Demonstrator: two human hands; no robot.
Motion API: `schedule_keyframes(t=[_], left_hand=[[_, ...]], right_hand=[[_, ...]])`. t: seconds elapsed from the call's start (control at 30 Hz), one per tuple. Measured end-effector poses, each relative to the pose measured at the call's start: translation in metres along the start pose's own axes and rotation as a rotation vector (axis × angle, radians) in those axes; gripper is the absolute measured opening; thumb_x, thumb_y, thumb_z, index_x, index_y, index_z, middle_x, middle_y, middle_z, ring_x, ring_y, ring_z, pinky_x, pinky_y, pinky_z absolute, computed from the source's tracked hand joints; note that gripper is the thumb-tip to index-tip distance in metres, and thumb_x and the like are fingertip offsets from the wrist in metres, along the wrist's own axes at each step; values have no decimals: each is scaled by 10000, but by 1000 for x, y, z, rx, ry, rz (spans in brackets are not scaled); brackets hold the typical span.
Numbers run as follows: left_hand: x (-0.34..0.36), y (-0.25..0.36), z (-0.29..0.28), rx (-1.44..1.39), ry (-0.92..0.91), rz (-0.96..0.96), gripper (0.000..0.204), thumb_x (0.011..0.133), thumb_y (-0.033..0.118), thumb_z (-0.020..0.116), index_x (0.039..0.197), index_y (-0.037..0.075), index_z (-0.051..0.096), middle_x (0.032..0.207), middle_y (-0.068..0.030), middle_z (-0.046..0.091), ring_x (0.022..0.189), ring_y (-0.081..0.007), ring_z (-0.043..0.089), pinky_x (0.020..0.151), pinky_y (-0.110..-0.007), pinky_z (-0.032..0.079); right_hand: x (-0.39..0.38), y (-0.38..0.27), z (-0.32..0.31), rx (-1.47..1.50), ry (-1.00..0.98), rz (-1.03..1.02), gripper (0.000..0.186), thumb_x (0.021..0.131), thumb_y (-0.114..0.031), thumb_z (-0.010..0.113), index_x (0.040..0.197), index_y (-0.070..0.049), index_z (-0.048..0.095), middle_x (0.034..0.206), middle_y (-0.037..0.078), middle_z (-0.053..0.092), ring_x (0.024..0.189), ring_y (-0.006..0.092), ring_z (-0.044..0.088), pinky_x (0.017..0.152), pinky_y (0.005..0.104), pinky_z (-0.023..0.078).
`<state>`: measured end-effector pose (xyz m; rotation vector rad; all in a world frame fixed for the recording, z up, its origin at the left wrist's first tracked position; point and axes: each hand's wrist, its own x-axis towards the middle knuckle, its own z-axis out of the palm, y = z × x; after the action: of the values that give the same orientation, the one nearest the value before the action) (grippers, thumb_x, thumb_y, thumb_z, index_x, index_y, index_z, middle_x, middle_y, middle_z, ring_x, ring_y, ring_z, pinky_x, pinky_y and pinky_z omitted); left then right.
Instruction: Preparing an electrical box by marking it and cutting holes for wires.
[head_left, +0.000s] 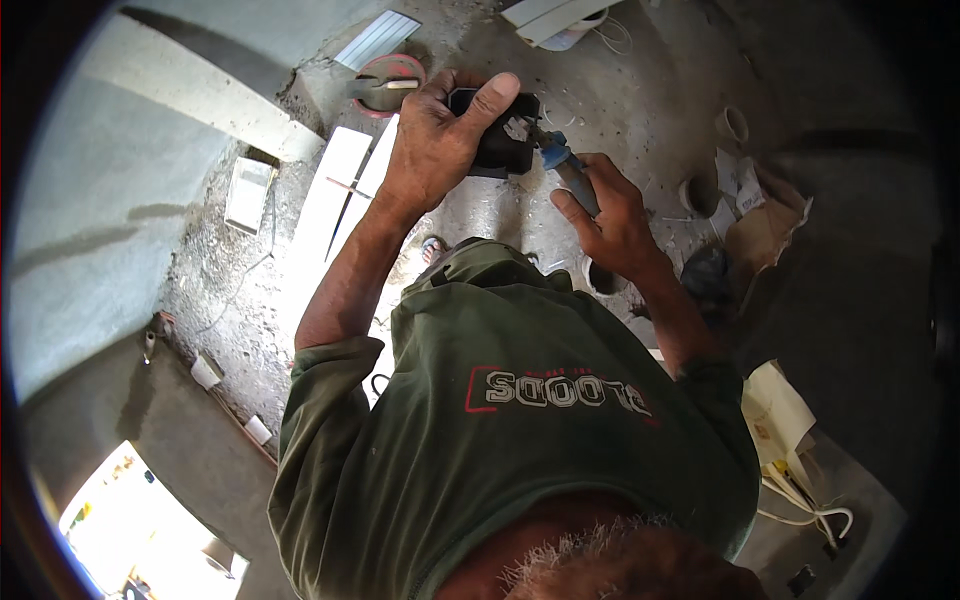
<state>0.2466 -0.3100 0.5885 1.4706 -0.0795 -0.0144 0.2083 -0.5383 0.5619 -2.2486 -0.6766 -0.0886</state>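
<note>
High in the head view, my left hand [435,145] grips a black open-faced box [495,160], its thumb over the top edge. A small pale piece [517,128] shows inside the box. From the right, my right hand [620,215] is closed around a slim hand tool [574,180] with a grey handle and a blue collar. The tool's tip reaches into the box by the pale piece; exactly what it touches is too small to tell. My fingers on the far side of the box are mostly hidden.
A red-rimmed bucket [372,97] with a trowel stands beyond my left hand. Long white boards [335,190] lie beneath my left forearm. Torn cardboard [765,230] is at the right, and a cream bag [775,410] with white cable [825,515] lies lower right.
</note>
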Motion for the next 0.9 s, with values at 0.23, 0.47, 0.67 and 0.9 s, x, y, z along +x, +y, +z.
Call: schedule_keyframes(t=[0.23, 0.47, 0.67, 0.9], left_hand=[[-16, -2, -73, 69, 116, 6, 642, 859, 529, 698, 1017, -89, 620, 839, -124, 693, 737, -128, 661, 687, -239, 545], [-40, 5, -129, -325, 45, -112, 658, 884, 573, 634, 1031, -69, 616, 779, -114, 664, 635, -146, 661, 492, -247, 522], [-64, -2, -140, -938, -125, -152, 612, 927, 602, 520, 1071, 13, 604, 882, -151, 667, 717, -217, 700, 445, -317, 566], [-80, 9, -113, -383, 456, 55, 636, 901, 570, 603, 1121, -26, 597, 946, -155, 667, 779, -215, 690, 631, -311, 600]], right_hand=[[40, -27, 39, -121, -91, -213, 247, 864, -141, 689, 933, 57, 558, 920, 213, 548, 774, 375, 585, 666, 436, 473], [86, -42, 46, -235, -118, -597, 262, 774, -70, 738, 887, 64, 545, 964, 230, 556, 764, 371, 612, 629, 418, 513], [119, -41, 45, -119, -143, -808, 233, 794, -89, 727, 886, 53, 567, 970, 216, 565, 820, 374, 625, 675, 406, 521], [139, -36, 34, 91, -560, -465, 354, 922, -295, 644, 991, 51, 616, 1114, 210, 611, 934, 366, 620, 821, 408, 488]])
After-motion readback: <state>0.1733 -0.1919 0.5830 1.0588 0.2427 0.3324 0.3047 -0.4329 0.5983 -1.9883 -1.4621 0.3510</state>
